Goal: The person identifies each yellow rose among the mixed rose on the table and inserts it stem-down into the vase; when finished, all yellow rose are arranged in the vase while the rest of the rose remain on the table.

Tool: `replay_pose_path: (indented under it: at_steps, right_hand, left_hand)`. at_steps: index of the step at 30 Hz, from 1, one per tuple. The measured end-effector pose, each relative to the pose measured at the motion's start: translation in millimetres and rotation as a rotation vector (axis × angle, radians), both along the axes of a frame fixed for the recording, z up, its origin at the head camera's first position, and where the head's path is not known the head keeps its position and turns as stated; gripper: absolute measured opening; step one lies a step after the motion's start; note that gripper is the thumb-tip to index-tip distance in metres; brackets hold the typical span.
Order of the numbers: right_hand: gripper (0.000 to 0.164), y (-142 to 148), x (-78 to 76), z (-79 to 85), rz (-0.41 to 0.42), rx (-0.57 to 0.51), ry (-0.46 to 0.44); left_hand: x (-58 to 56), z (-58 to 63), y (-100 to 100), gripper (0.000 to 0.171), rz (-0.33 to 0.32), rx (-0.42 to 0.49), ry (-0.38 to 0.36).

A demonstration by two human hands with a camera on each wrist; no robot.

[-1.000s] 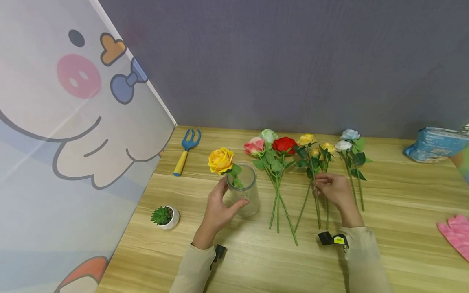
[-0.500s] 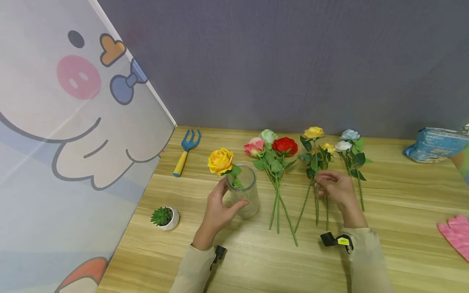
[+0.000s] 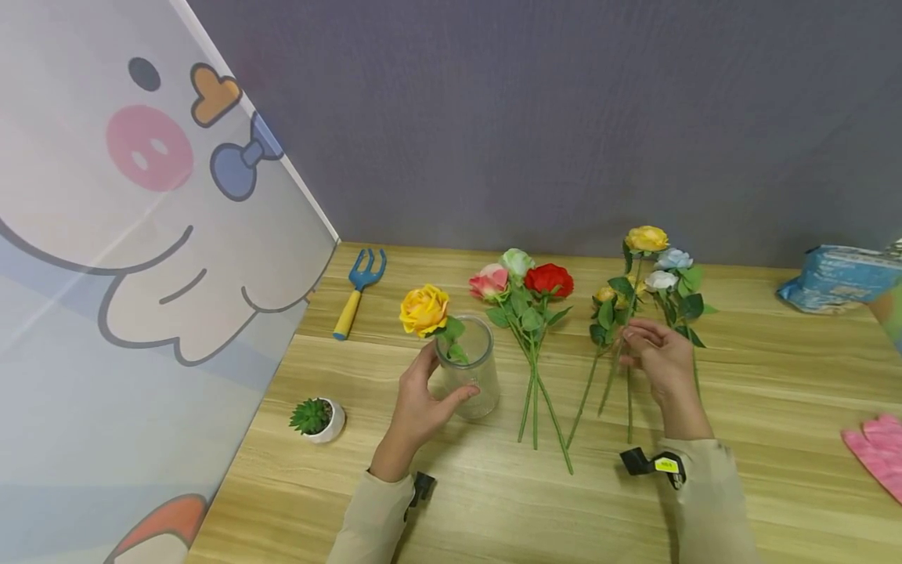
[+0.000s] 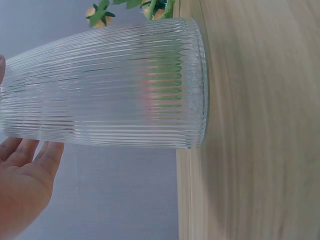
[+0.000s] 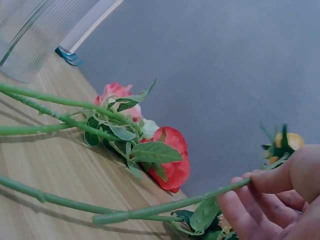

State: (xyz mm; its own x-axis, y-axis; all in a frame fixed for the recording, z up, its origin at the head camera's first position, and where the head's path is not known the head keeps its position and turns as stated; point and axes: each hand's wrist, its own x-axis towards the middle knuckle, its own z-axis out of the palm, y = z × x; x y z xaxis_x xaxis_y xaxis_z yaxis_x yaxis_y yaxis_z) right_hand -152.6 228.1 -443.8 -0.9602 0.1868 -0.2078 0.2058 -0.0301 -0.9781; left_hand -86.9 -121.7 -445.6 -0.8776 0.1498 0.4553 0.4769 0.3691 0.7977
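My left hand (image 3: pixel 419 407) grips a clear ribbed glass vase (image 3: pixel 485 392) from its left side; the vase (image 4: pixel 105 95) stands upright on the table. A deep yellow rose (image 3: pixel 424 310) leans out over its rim. With thumb and fingers, my right hand (image 3: pixel 662 364) pinches the green stem (image 5: pixel 200 199) of a second yellow rose (image 3: pixel 646 238). That rose is tilted, its bloom raised toward the back wall. Below it lie smaller yellow flowers (image 3: pixel 606 294). Close by on the right are a white flower (image 3: pixel 661 281) and a pale blue one (image 3: pixel 674 259).
Between the hands lie a red rose (image 3: pixel 549 280), a pink one (image 3: pixel 489 280) and a pale green one (image 3: pixel 517 262), stems crossed. A hand fork (image 3: pixel 347 315) and potted succulent (image 3: pixel 328 421) sit left; a blue package (image 3: pixel 842 278) and pink glove (image 3: pixel 877 450) sit right.
My right hand has moved rightward with the yellow rose, whose bloom has risen and shifted right, off the other yellow flowers. The left hand and vase stay put.
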Motion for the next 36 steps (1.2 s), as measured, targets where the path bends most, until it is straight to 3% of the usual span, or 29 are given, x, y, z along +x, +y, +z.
replay_pose_path:
  at_steps: [4,7,18,30,36]
  right_hand:
    - [0.016,0,0.5,1.2,-0.063,-0.145,0.046]
    - [0.014,-1,1.4,2.3,-0.095,-0.257,0.087]
    - [0.009,-9,1.0,8.8,-0.247,-0.508,0.202]
    - [0.008,-13,2.4,16.2,-0.354,-0.717,0.369]
    - [0.008,-15,1.9,17.8,-0.377,-0.717,0.404]
  left_hand:
    - [-0.2,0.8,0,0.084,0.003,0.002,-0.002]
    - [-0.3,1.0,0,0.084,0.006,0.0,-0.005]
    - [0.3,0.5,0,0.083,0.021,-0.004,-0.022]
    - [0.0,0.0,0,0.083,0.016,0.001,-0.019]
    - [0.4,0.7,0,0.082,0.021,-0.003,-0.019]
